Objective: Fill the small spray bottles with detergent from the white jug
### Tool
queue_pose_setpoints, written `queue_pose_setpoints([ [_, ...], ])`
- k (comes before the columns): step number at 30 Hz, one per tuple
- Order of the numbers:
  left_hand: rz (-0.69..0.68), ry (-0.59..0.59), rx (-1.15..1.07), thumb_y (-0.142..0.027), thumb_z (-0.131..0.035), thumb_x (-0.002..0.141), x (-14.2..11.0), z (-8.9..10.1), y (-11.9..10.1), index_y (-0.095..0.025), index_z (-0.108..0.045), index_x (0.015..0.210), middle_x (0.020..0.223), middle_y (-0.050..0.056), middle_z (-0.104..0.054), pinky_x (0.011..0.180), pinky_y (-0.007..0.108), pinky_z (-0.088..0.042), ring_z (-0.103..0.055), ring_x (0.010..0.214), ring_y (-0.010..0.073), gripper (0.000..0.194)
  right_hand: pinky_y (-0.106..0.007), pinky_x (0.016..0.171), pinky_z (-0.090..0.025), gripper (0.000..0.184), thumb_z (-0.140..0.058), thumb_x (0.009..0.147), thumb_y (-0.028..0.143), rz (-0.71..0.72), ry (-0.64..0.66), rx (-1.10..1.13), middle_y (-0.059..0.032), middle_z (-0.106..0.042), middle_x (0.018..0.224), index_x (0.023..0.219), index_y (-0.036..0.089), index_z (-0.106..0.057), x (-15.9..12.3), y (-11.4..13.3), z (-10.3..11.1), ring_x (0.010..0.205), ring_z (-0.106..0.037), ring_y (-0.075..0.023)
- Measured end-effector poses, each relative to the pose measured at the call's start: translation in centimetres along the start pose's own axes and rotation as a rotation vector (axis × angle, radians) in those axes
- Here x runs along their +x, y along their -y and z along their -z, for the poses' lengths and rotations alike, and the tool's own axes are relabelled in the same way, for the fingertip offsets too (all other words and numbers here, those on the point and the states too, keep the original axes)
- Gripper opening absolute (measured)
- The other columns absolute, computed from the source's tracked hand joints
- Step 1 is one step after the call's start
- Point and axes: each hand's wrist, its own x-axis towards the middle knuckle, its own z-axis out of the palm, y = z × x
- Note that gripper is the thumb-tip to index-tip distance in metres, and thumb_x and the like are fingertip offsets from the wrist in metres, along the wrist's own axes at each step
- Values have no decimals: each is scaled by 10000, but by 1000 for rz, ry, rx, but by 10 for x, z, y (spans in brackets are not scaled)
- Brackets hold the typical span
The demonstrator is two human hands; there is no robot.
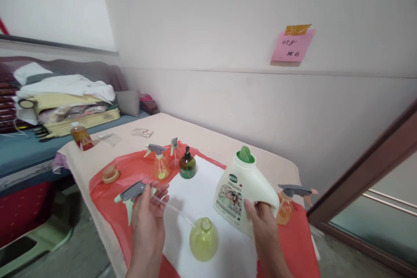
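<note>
In my left hand [150, 208] is a grey and pale green trigger spray head [134, 191], its thin clear tube slanting down to the right. The tube's tip is near a yellow-green spray bottle [203, 243] with an uncapped neck, standing on a white sheet [185, 191]. My right hand [263, 221] is closed around the handle of a large pale green detergent jug [241, 191]. That jug has no cap on, and a green spout shows in its mouth. It stands roughly upright, slightly tilted; whether its base touches the sheet I cannot tell.
Orange spray bottles [161, 167] [285, 210], a clear pinkish one [175, 156] and a dark green pump bottle [187, 165] surround the sheet. A round lid [110, 175] lies on red plastic [107, 200]. Farther left stands an amber bottle [81, 137]. A wall borders the table's back.
</note>
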Motion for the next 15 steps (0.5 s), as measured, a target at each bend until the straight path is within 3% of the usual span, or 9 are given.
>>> queue_pose_setpoints([
  [3, -39, 41, -45, -417, -671, 825, -6, -3, 1, -214, -649, 970, 873, 26, -694, 704, 267, -511, -659, 828, 155, 251, -559, 1136, -327, 698, -568, 829, 561, -98, -71, -48, -110, -489, 1460, 1423, 225, -425, -39, -10, 4, 1377, -410, -332],
  [5, -56, 74, -54, -472, -645, 839, -10, -4, 3, -218, -643, 990, 890, 40, -699, 718, 275, -511, -657, 841, 158, 296, -554, 1145, -314, 659, -551, 845, 555, -122, -97, -86, -130, -485, 1449, 1388, 196, -445, -70, -21, 2, 1378, -400, -340],
  [7, -70, 122, -48, -495, -641, 839, -14, -5, 7, -225, -639, 991, 920, 42, -697, 715, 281, -512, -660, 850, 165, 310, -515, 1118, -368, 627, -566, 843, 514, -53, 62, -136, -121, -501, 1437, 1376, 206, -448, -96, -36, -4, 1340, -452, -341],
  [11, -144, 238, 65, -462, -676, 824, -22, -3, 16, -213, -654, 949, 990, 35, -684, 730, 297, -516, -673, 886, 188, 280, -472, 1146, -335, 990, -785, 602, 306, -12, 447, -204, -150, -420, 1510, 1465, 170, -318, -115, -58, -26, 1421, -341, -354],
  [15, -201, 349, 246, -433, -666, 841, -23, 5, 24, -192, -676, 949, 938, 60, -711, 826, 349, -511, -676, 937, 226, 265, -404, 1105, -401, 1062, -747, 540, 171, -126, 507, -209, -142, -446, 1487, 1488, 164, -267, -107, -57, -47, 1374, -426, -306],
])
